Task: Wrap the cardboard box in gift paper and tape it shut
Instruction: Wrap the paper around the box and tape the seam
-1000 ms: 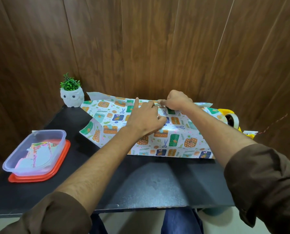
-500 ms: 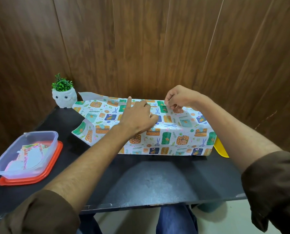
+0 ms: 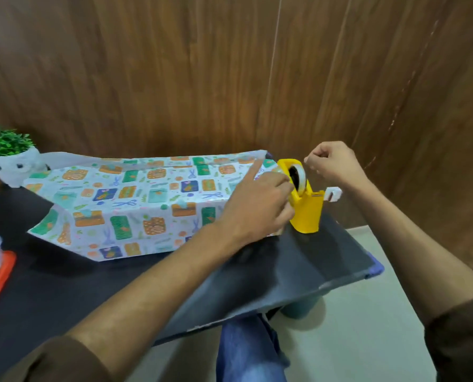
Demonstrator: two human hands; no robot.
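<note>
At the surface's (image 3: 298, 271) right edge, the left hand (image 3: 257, 208) grips the yellow tape dispenser (image 3: 307, 213), fingers clamped; right hand (image 3: 333, 164) pinched together above it, beside the paper-wrapped box (image 3: 136, 202).

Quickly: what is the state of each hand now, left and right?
Left hand: fingers curled around the yellow tape dispenser, steadying it.
Right hand: closed in a pinch above the dispenser; the tape itself cannot be seen.
</note>
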